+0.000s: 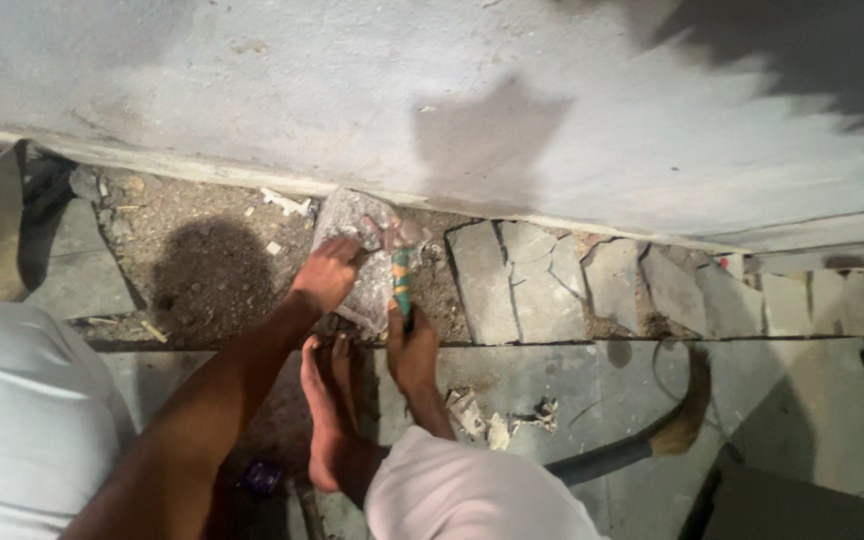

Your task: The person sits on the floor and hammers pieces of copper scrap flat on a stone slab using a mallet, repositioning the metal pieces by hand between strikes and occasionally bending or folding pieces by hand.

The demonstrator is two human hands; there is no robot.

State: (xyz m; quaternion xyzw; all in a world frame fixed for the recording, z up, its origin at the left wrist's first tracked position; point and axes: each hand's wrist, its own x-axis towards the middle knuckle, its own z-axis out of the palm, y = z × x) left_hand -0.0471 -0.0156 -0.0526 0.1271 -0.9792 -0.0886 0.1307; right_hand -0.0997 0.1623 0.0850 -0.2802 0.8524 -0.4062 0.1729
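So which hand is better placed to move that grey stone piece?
Probably the left hand: it already rests flat on the stone piece. The right hand is busy gripping a green-handled tool against it.

Left hand (327, 272): arm stretched forward and down, fingers bent, palm pressing flat. Right hand (412, 345): forearm short in view, wrist low, fingers closed in a fist around a grip. Bare foot (330, 410): between the arms, toes forward.
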